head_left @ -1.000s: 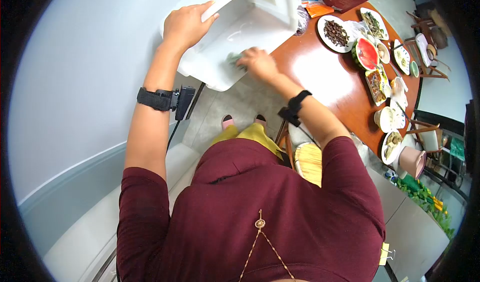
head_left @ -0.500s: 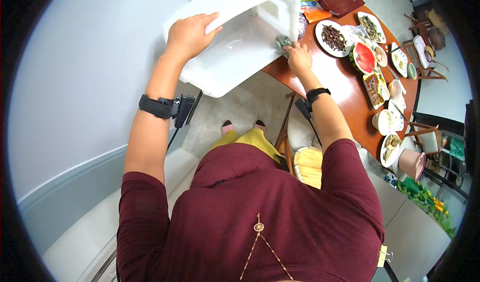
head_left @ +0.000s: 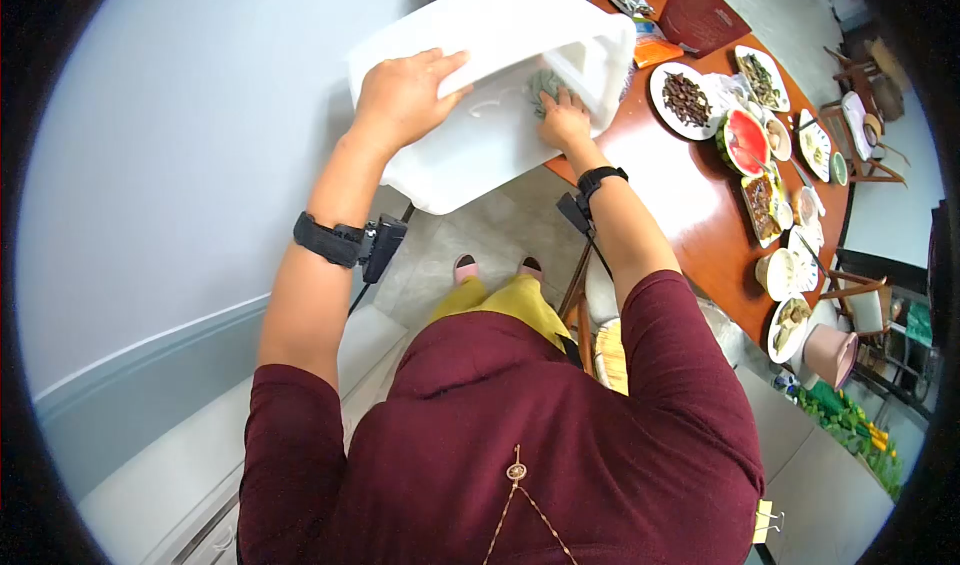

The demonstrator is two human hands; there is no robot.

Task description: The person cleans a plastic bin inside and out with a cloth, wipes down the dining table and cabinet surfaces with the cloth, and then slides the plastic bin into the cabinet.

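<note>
Cloth (head_left: 545, 85) inside tub (head_left: 490, 20); packet (head_left: 655, 51) print blurred

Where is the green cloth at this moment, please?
In the head view, above the centre, the green cloth is inside the white bin, at the right hand.
</note>
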